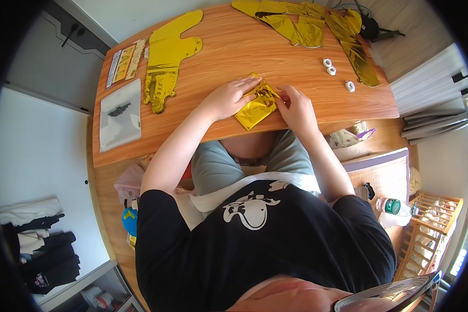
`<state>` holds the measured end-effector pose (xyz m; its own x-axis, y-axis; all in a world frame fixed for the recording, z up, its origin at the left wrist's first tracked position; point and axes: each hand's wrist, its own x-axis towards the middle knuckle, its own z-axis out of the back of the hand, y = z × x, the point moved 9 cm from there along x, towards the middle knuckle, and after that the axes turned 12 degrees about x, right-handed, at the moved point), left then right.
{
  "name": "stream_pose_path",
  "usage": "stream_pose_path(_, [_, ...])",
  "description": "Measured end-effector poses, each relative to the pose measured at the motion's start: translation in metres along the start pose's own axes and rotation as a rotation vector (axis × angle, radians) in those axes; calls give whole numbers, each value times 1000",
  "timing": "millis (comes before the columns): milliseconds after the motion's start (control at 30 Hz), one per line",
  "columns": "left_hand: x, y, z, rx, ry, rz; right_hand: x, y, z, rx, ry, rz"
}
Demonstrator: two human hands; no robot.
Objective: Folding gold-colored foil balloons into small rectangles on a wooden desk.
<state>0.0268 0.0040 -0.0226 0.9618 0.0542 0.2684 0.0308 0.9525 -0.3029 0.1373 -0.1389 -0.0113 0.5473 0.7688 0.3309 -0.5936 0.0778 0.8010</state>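
Observation:
A crumpled, folded gold foil balloon [257,111] lies near the front edge of the wooden table, between my hands. My left hand [232,99] is on its left side, fingers along the far edge and thumb over the foil, gripping it. At the right edge, my right hand [297,108] pinches the foil between thumb and fingers. A flat gold foil balloon [166,57] is spread out to the left. More flat gold foil pieces [307,28] lie at the far right, one long piece [358,54] reaching toward the table's right edge.
White rolls of tape or ribbon [329,66] sit right of my hands, with another roll [350,86] nearby. A clear plastic bag [120,130] and a printed card [120,65] lie at the left. Beyond the table's right side are a bottle [392,206] and a wooden rack [426,229].

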Motion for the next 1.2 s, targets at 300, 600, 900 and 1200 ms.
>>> stream_pose_path(300, [-1,-5,-1,52,-4,-78,2,-2,10,101,30,-44])
stream_pose_path(600, [-1,-5,-1,53,8,-79,2,-6,16,64,12,-79])
stream_pose_path(900, [-2,-5,-1,57,16,-72,13,-1,4,58,16,-51])
stream_pose_path(1200, [-1,-6,0,29,31,-64,3,19,5,-144,48,215])
